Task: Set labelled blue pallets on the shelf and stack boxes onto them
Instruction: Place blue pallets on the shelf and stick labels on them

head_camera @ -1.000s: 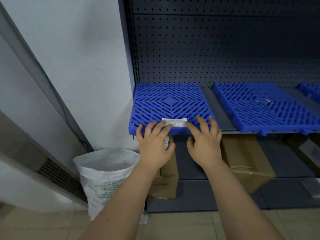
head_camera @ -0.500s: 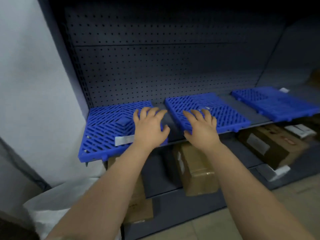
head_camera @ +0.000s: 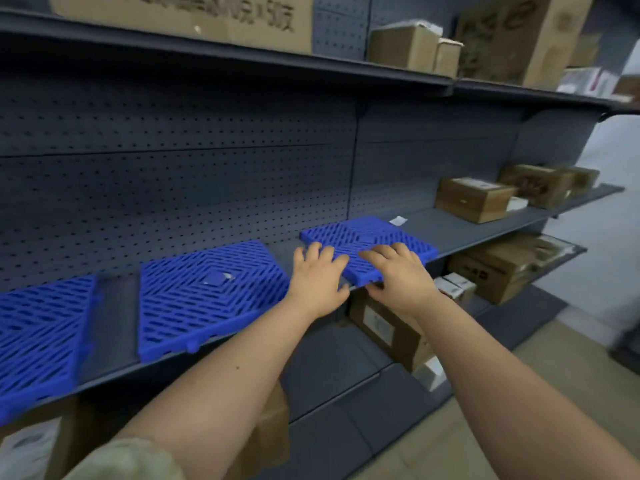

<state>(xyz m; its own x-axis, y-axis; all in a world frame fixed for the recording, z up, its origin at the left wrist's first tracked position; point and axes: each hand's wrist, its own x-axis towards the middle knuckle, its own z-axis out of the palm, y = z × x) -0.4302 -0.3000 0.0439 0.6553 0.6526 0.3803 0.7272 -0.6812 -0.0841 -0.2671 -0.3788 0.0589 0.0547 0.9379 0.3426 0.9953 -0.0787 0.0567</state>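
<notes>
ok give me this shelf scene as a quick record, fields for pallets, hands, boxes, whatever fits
pallets on shelf: three blue pallets in a row, left pallet, middle pallet, right pallet
gaps: bare shelf shows between them
left hand: open, fingers spread, at the right pallet's near left corner
right hand: open, flat on the right pallet's front edge
label: white slip behind the right pallet
boxes on pallets: none yet
boxes nearby: cardboard box further right on the same shelf
</notes>
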